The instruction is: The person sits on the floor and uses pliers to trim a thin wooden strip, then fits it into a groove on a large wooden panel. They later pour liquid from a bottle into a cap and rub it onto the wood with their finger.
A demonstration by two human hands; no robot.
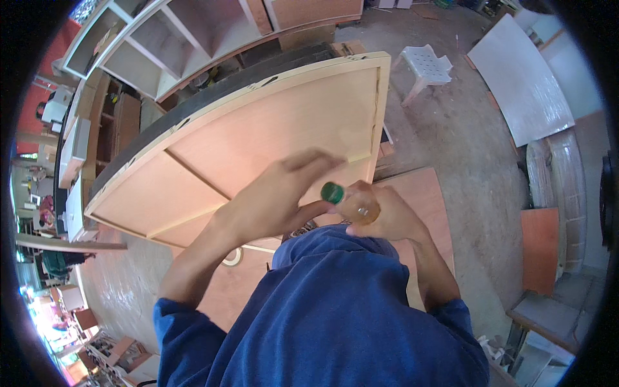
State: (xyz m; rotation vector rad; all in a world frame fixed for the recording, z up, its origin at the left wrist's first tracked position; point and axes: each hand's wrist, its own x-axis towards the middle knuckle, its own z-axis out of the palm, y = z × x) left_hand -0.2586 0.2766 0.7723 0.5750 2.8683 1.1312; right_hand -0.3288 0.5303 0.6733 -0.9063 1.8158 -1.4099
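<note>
My right hand is wrapped round a clear plastic bottle with amber liquid in it, held close in front of my body. A green cap sits on the bottle's end, tilted toward the left. Beside the cap is my left hand, its fingers apart and somewhat blurred, with nothing seen in them. Whether the left thumb touches the bottle's neck, I cannot tell. Behind both hands stands a large framed plywood panel with thin wooden battens.
Plywood sheets lie on the floor around me, with a tape roll on one. A white plastic stool stands beyond the panel. White cabinet frames fill the far left. A white board leans at the far right.
</note>
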